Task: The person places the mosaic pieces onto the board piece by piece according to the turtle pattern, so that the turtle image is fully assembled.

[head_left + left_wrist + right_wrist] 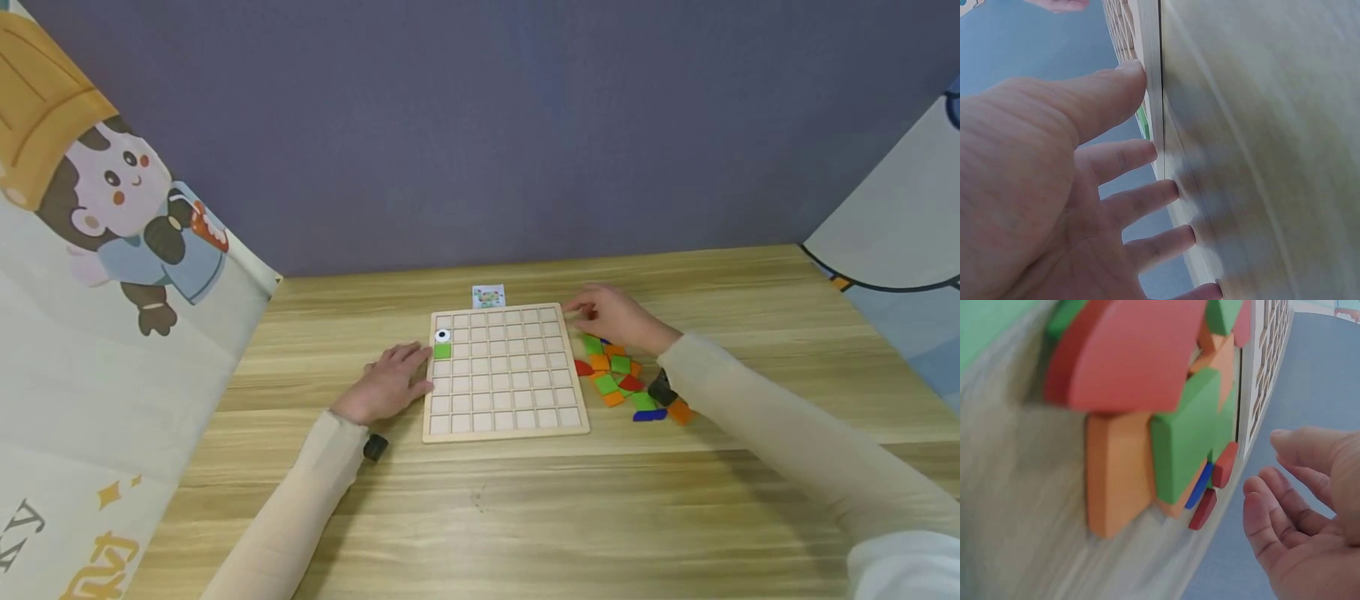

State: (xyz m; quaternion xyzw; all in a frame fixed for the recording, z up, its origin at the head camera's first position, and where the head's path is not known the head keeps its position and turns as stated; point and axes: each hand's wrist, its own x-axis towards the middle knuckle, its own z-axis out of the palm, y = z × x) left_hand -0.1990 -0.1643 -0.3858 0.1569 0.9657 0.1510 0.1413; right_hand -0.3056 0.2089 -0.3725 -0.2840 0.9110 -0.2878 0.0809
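A wooden grid board (504,380) lies on the table. In its left column sit a round white piece with a black dot (442,335) and, just below, a green square tile (442,352). My left hand (387,383) touches the board's left edge with spread, fairly straight fingers; in the left wrist view the thumb (1110,94) lies along that edge. Beside the board's upper right corner is my right hand (617,317), above the far end of a pile of coloured tiles. Its fingers (1266,531) are loosely bent, and nothing shows between them in the right wrist view.
Green, orange, red and blue tiles (620,364) lie loosely heaped right of the board, partly under the right forearm. A small printed card (488,297) lies behind the board. A dark wall panel (517,150) rises at the table's (480,517) back edge.
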